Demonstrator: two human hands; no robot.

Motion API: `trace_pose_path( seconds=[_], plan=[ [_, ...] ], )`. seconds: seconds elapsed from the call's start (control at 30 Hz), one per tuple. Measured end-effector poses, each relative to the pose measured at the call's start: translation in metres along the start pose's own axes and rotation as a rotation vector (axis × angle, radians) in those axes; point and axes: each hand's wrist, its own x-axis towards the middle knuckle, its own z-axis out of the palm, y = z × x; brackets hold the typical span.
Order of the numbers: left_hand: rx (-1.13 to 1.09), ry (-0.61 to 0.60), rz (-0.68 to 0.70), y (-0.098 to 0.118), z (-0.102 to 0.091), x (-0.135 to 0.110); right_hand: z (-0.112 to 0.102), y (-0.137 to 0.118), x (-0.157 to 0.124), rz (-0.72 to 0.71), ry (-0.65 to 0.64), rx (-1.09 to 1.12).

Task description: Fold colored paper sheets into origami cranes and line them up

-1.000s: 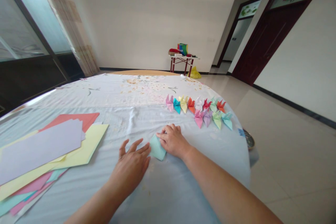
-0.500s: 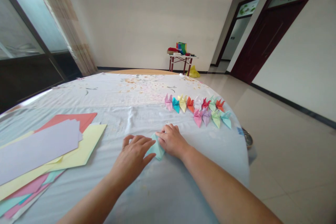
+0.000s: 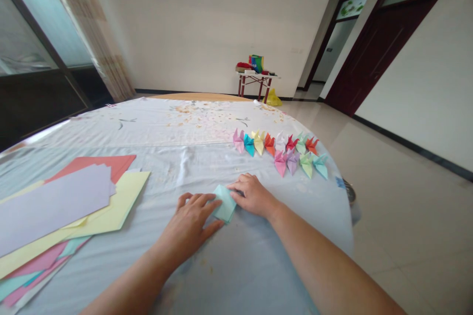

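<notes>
A small folded square of pale mint-green paper lies on the tablecloth in front of me, one corner pointing towards me. From the left, my left hand rests its stretched fingertips on the paper's edge, its thumb spread apart near the lower corner. My right hand pinches the upper right edge of the paper between thumb and fingers; the exact grip is partly hidden. Beyond it, to the right, stand two rows of folded paper cranes, among them a pink crane, a blue crane and a mint crane.
On the left lies a pile of coloured paper, with a lilac sheet over a yellow sheet. A floral tablecloth covers the round table. Farther off are a small side table with items on it and a yellow bag.
The folded paper has turned from a narrower shape with raised flaps to a flatter square. My right hand has shifted slightly right; my left fingers now rest on the paper's edge.
</notes>
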Motion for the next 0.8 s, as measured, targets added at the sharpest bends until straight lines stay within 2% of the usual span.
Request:
trace_pose_path(
  seconds=[0.43, 0.8],
  plan=[
    [-0.031, -0.038, 0.048, -0.001, -0.001, 0.002, -0.009, -0.003, -0.003, 0.009, -0.028, 0.044],
    [-0.014, -0.051, -0.011, 0.009, -0.003, -0.001, -0.015, -0.003, -0.003, 0.021, -0.087, 0.087]
  ],
)
